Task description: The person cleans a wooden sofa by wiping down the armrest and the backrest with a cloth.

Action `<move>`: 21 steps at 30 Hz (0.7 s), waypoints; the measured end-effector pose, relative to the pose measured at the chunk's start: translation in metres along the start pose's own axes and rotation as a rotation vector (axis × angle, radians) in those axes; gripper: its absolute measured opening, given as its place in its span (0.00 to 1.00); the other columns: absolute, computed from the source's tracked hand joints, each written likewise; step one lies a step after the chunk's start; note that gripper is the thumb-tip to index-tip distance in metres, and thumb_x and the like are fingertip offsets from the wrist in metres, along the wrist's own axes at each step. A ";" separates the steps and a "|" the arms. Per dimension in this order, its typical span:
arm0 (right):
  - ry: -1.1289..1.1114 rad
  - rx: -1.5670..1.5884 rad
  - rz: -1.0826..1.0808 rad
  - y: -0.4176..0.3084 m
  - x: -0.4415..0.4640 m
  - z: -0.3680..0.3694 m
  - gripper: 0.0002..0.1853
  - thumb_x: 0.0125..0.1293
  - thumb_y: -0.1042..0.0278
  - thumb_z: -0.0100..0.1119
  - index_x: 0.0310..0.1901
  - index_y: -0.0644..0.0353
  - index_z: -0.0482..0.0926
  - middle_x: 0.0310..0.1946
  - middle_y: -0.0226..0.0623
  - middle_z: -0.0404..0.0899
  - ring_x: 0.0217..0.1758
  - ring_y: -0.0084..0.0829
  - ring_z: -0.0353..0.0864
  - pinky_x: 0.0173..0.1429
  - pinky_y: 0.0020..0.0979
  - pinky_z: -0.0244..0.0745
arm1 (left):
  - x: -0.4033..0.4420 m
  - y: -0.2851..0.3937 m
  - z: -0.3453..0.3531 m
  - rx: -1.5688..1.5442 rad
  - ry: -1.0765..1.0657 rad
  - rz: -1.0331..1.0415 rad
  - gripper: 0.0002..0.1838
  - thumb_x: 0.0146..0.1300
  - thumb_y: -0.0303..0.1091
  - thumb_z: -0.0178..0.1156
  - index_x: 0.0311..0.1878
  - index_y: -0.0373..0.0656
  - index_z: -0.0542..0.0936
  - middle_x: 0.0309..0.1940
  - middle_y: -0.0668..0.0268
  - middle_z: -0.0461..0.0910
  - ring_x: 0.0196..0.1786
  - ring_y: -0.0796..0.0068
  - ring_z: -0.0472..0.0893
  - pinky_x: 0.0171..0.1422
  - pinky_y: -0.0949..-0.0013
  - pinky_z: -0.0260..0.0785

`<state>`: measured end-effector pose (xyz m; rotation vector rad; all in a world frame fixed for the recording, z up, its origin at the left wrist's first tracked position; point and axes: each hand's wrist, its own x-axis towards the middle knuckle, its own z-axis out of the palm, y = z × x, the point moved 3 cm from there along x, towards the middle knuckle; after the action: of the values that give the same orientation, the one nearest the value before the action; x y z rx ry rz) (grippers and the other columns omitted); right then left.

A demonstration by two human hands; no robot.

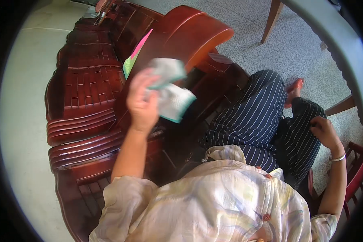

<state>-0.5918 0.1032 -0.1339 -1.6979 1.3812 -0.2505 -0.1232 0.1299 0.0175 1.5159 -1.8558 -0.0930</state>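
Observation:
My left hand (142, 101) is raised in front of the wooden armrest and closed on a cloth (175, 103). The cloth is greyish white with green edging and hangs folded in two flaps; it and the fingers are slightly blurred. My right hand (326, 135) rests at the knee of my dark striped trousers (254, 113). Its fingers are loosely bent, with a gap between thumb and forefinger and nothing visible held. A silver bracelet (338, 157) circles the right wrist.
A glossy red-brown wooden bench (90, 86) runs along the left beside a pale wall (28, 109). Its broad curved armrest (185, 30) stands ahead, with a pink and green item (135, 56) against it. A grey-edged table (330, 32) is at right, and a red chair (357, 169) stands by my right arm.

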 end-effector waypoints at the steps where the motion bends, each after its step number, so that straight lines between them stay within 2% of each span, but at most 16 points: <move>1: 0.002 -0.002 -0.004 0.000 -0.001 0.000 0.08 0.47 0.77 0.56 0.32 0.67 0.73 0.13 0.33 0.65 0.18 0.21 0.63 0.22 0.26 0.58 | 0.001 -0.019 -0.020 0.171 0.095 -0.028 0.17 0.46 0.14 0.48 0.40 0.38 0.76 0.49 0.59 0.71 0.53 0.66 0.70 0.58 0.67 0.61; 3: 0.035 -0.018 -0.111 -0.002 0.000 0.000 0.08 0.47 0.77 0.55 0.32 0.67 0.73 0.13 0.32 0.66 0.18 0.20 0.63 0.22 0.26 0.58 | -0.013 -0.082 -0.059 0.321 0.196 -0.129 0.16 0.46 0.14 0.47 0.38 0.39 0.76 0.44 0.59 0.73 0.50 0.63 0.73 0.56 0.68 0.62; 4: 0.036 -0.016 -0.115 -0.003 0.000 0.000 0.08 0.47 0.77 0.55 0.32 0.67 0.73 0.13 0.32 0.66 0.18 0.20 0.63 0.22 0.26 0.58 | -0.032 -0.129 -0.079 0.435 0.177 -0.223 0.17 0.45 0.14 0.47 0.39 0.39 0.76 0.42 0.57 0.74 0.48 0.61 0.73 0.55 0.67 0.62; 5: 0.022 -0.013 -0.085 -0.003 0.000 0.000 0.08 0.47 0.77 0.55 0.32 0.67 0.73 0.13 0.33 0.66 0.18 0.21 0.64 0.23 0.27 0.59 | -0.053 -0.151 -0.090 0.617 0.107 -0.411 0.17 0.47 0.17 0.48 0.41 0.41 0.76 0.43 0.55 0.74 0.49 0.58 0.73 0.54 0.66 0.63; 6: 0.012 -0.010 -0.052 -0.003 -0.001 -0.001 0.09 0.47 0.77 0.55 0.33 0.67 0.73 0.14 0.34 0.66 0.18 0.22 0.64 0.23 0.27 0.60 | -0.079 -0.181 -0.097 0.685 -0.075 -0.695 0.16 0.54 0.25 0.47 0.47 0.43 0.73 0.47 0.54 0.72 0.50 0.56 0.72 0.56 0.64 0.61; 8: 0.014 -0.028 -0.036 -0.008 -0.003 -0.003 0.09 0.47 0.77 0.55 0.32 0.67 0.73 0.14 0.35 0.66 0.18 0.22 0.64 0.23 0.27 0.60 | -0.144 -0.256 -0.109 0.264 -0.002 -0.957 0.23 0.64 0.43 0.36 0.57 0.40 0.64 0.56 0.49 0.64 0.60 0.55 0.62 0.62 0.59 0.53; 10: 0.008 -0.048 -0.022 -0.010 -0.003 -0.003 0.08 0.47 0.76 0.55 0.32 0.67 0.73 0.14 0.36 0.67 0.18 0.22 0.65 0.24 0.27 0.60 | -0.134 -0.235 -0.095 0.862 -0.307 -0.759 0.27 0.64 0.49 0.33 0.57 0.38 0.64 0.58 0.48 0.60 0.63 0.55 0.56 0.65 0.58 0.49; 12: 0.005 -0.019 -0.027 -0.008 0.002 0.001 0.08 0.47 0.76 0.55 0.31 0.68 0.72 0.14 0.36 0.67 0.18 0.22 0.65 0.24 0.26 0.60 | -0.117 -0.225 -0.073 0.729 -0.155 -0.858 0.32 0.64 0.53 0.29 0.58 0.34 0.62 0.60 0.48 0.58 0.65 0.56 0.53 0.67 0.59 0.45; 13: -0.004 -0.021 -0.033 -0.007 0.005 0.003 0.08 0.47 0.76 0.55 0.31 0.68 0.72 0.14 0.36 0.67 0.18 0.22 0.65 0.24 0.26 0.60 | -0.100 -0.212 -0.059 0.642 -0.085 -0.845 0.34 0.63 0.54 0.30 0.59 0.31 0.60 0.61 0.48 0.56 0.65 0.55 0.53 0.68 0.61 0.42; 14: -0.004 -0.009 -0.012 -0.004 0.007 0.004 0.08 0.47 0.76 0.55 0.31 0.68 0.73 0.14 0.36 0.67 0.19 0.22 0.65 0.24 0.26 0.60 | -0.079 -0.195 -0.044 0.555 -0.071 -0.835 0.36 0.63 0.55 0.32 0.60 0.29 0.58 0.61 0.47 0.55 0.66 0.55 0.52 0.68 0.63 0.42; 15: -0.002 0.002 0.011 -0.003 0.008 0.003 0.08 0.47 0.76 0.55 0.31 0.68 0.73 0.14 0.36 0.67 0.19 0.22 0.65 0.24 0.26 0.60 | -0.070 -0.216 -0.030 0.560 -0.045 -0.746 0.35 0.61 0.54 0.37 0.59 0.30 0.60 0.61 0.47 0.56 0.65 0.54 0.54 0.67 0.64 0.43; 16: -0.003 -0.001 0.013 -0.003 0.009 0.002 0.08 0.47 0.76 0.55 0.31 0.68 0.73 0.14 0.36 0.67 0.19 0.22 0.65 0.24 0.26 0.60 | -0.041 -0.188 -0.017 0.466 -0.074 -0.691 0.32 0.60 0.53 0.42 0.57 0.32 0.62 0.59 0.47 0.59 0.63 0.53 0.57 0.66 0.62 0.47; 17: 0.001 -0.025 0.003 -0.005 0.008 0.002 0.08 0.47 0.76 0.55 0.31 0.68 0.73 0.15 0.36 0.67 0.19 0.22 0.65 0.24 0.26 0.60 | -0.025 -0.183 -0.002 0.467 0.030 -0.555 0.28 0.59 0.50 0.47 0.52 0.33 0.67 0.54 0.46 0.64 0.58 0.51 0.62 0.61 0.60 0.54; 19: 0.008 -0.048 -0.004 -0.006 0.007 0.001 0.08 0.47 0.77 0.55 0.31 0.68 0.73 0.15 0.36 0.67 0.19 0.23 0.65 0.24 0.26 0.60 | 0.019 -0.159 0.024 0.448 0.048 -0.340 0.24 0.55 0.49 0.53 0.39 0.33 0.69 0.43 0.47 0.69 0.49 0.48 0.67 0.52 0.58 0.58; 21: 0.028 -0.063 -0.013 -0.006 0.004 0.000 0.08 0.47 0.77 0.55 0.31 0.67 0.73 0.16 0.36 0.68 0.20 0.23 0.66 0.25 0.26 0.61 | 0.062 -0.150 0.048 0.392 0.000 -0.310 0.23 0.52 0.49 0.55 0.35 0.33 0.71 0.40 0.48 0.71 0.48 0.49 0.68 0.51 0.58 0.59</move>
<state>-0.5863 0.0992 -0.1314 -1.7611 1.4125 -0.2412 -0.0291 0.0121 -0.0601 2.0658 -1.6909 0.1349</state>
